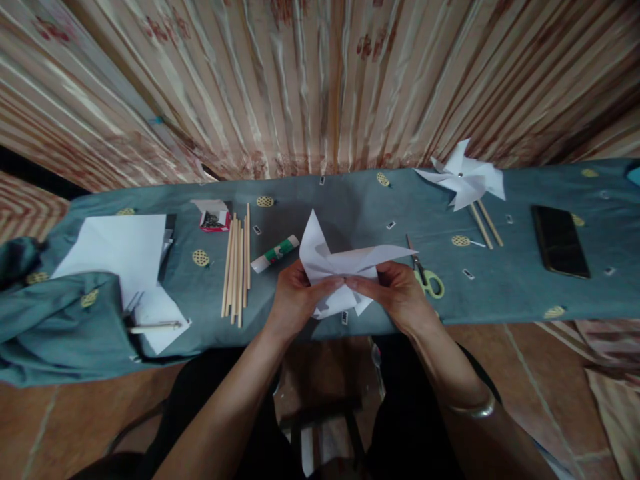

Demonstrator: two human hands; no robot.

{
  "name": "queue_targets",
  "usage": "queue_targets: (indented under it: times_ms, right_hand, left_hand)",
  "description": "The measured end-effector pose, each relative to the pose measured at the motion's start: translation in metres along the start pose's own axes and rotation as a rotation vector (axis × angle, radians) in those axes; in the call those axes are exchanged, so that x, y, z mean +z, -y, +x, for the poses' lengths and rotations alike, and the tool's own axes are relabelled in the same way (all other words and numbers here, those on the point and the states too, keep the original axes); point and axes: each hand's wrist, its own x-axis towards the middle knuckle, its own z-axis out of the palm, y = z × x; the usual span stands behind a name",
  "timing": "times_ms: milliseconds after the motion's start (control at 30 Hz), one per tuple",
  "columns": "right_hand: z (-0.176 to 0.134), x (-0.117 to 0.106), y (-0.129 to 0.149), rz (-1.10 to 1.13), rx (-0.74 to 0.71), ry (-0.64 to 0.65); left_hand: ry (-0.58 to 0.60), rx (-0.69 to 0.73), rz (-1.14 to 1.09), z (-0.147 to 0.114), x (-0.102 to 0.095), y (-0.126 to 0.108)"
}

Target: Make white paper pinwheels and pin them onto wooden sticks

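Between my two hands is a white paper pinwheel (345, 260), its blades curled inward and their points sticking out to the sides. My left hand (297, 297) grips its left side, thumb laid toward the centre. From the right, my right hand (397, 290) holds it the same way, and both thumb tips meet at the middle. The fingers under the paper are hidden. Just right of my right hand lie scissors with light green handles (430, 283). A green and white glue stick (275, 253) rests beyond my left hand.
Several wooden sticks (235, 267) lie left of the glue stick, near a small open red box (215, 219). White paper sheets (120, 247) and a pen (155, 327) are farther left. On the right are pinwheels on sticks (465, 177) and a black phone (560, 240). A curtain (320, 87) hangs behind.
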Motion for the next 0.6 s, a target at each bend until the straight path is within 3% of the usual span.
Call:
queue_targets:
  times_ms: [600]
  right_hand:
    - [0.0001,-0.0012,-0.0038,-0.056,0.002,0.011]
  left_hand:
    - [-0.008,0.015,0.009,0.0007,-0.0006,0.0020]
